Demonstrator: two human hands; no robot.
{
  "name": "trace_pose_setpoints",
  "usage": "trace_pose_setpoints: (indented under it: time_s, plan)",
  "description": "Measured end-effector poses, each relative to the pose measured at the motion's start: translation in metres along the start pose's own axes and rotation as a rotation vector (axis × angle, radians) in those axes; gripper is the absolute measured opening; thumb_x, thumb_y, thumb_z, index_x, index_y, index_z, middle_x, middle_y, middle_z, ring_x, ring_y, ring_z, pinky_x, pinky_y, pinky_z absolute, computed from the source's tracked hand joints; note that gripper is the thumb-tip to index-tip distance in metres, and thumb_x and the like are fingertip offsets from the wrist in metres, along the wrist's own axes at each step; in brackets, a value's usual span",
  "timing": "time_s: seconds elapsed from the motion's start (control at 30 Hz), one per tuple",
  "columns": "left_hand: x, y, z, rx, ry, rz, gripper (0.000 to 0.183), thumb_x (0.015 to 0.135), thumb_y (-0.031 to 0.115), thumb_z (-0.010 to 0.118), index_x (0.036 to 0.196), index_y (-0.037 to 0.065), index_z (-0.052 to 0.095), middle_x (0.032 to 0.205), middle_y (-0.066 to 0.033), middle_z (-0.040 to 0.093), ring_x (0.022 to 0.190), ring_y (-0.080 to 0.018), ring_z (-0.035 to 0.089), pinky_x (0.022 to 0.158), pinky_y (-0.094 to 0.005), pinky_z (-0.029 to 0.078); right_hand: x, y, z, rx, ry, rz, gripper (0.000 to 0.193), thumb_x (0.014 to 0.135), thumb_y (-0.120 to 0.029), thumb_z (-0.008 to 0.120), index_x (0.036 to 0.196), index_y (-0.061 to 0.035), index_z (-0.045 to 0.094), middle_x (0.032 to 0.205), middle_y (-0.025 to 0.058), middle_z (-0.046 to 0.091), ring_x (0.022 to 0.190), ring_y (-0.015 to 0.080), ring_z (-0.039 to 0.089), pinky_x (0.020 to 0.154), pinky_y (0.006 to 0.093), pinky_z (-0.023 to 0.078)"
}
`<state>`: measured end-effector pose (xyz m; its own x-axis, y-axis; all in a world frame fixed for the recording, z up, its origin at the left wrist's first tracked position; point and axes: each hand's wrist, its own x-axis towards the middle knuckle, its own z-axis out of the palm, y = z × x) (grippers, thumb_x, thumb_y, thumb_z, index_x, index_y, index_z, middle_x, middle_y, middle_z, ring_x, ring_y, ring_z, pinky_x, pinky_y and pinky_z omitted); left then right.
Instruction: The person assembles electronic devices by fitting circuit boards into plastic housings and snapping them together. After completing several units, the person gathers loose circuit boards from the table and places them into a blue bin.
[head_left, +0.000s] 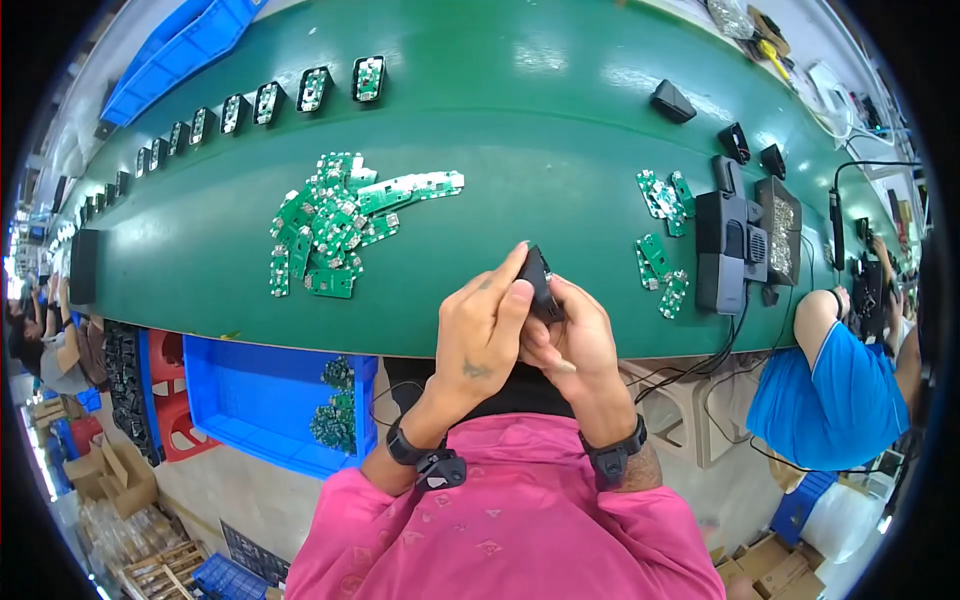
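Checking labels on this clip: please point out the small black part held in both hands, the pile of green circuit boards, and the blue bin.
small black part point(537, 280), head view, its upper end.
pile of green circuit boards point(335, 225), head view, heap's middle.
blue bin point(250, 395), head view, bare floor.
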<state>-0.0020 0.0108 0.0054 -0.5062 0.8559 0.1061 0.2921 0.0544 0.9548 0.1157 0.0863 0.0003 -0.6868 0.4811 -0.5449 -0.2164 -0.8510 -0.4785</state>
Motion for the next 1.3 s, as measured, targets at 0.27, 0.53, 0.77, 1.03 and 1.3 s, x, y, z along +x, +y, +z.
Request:
trace_pose_setpoints:
  time_s: [0.27,0.53,0.77,1.03,1.3]
  plan:
    - [0.004,-0.005,0.003,0.041,0.012,0.022,0.042,0.099,0.025,0.055,0.124,-0.008,0.061,0.093,-0.027,0.068,0.08,-0.0358,0.069,0.073,-0.0382,0.053,0.004,0.005,-0.009,0.16,-0.074,0.081,0.034,0.106,-0.032,0.035,0.09,-0.0062,0.051,0.059,0.0043,0.053,0.035,0.0119,0.038,0.037,0.0255,0.03]
    - [-0.004,0.0,-0.002,-0.084,-0.052,0.096,0.047,0.093,0.009,0.055,0.139,-0.004,0.051,0.09,-0.0189,0.064,0.069,-0.0256,0.064,0.066,-0.0342,0.051,0.0,0.008,0.011,-0.624,0.168,-0.6,0.032,0.105,-0.021,0.045,0.131,-0.0031,0.047,0.092,0.0033,0.06,0.065,0.0044,0.054,0.047,0.0188,0.042]
    - [-0.005,-0.004,-0.007,-0.133,-0.133,0.115,0.056,0.089,0.002,0.054,0.144,-0.001,0.047,0.085,-0.0148,0.059,0.067,-0.024,0.058,0.064,-0.0353,0.05,-0.014,-0.001,0.009,-0.615,-0.003,-0.558,0.053,0.096,-0.005,0.054,0.144,-0.0006,0.032,0.111,0.0098,0.059,0.086,0.0107,0.059,0.069,0.0247,0.051]
    - [-0.009,-0.005,-0.009,-0.071,-0.112,0.247,0.057,0.088,0.003,0.053,0.144,-0.002,0.047,0.084,-0.0158,0.056,0.066,-0.0253,0.057,0.062,-0.0363,0.049,-0.017,-0.007,0.011,-0.579,-0.066,-0.54,0.057,0.091,0.003,0.06,0.141,-0.0025,0.033,0.111,0.0117,0.059,0.089,0.0124,0.063,0.07,0.0263,0.056]
    - [-0.013,-0.014,-0.005,0.008,-0.012,0.376,0.057,0.086,0.006,0.053,0.142,-0.003,0.049,0.08,-0.0148,0.058,0.063,-0.0259,0.058,0.058,-0.0374,0.049,-0.02,-0.008,0.012,-0.57,-0.059,-0.44,0.056,0.091,0.0,0.065,0.139,-0.0033,0.035,0.111,0.0129,0.06,0.091,0.014,0.064,0.07,0.0254,0.057]
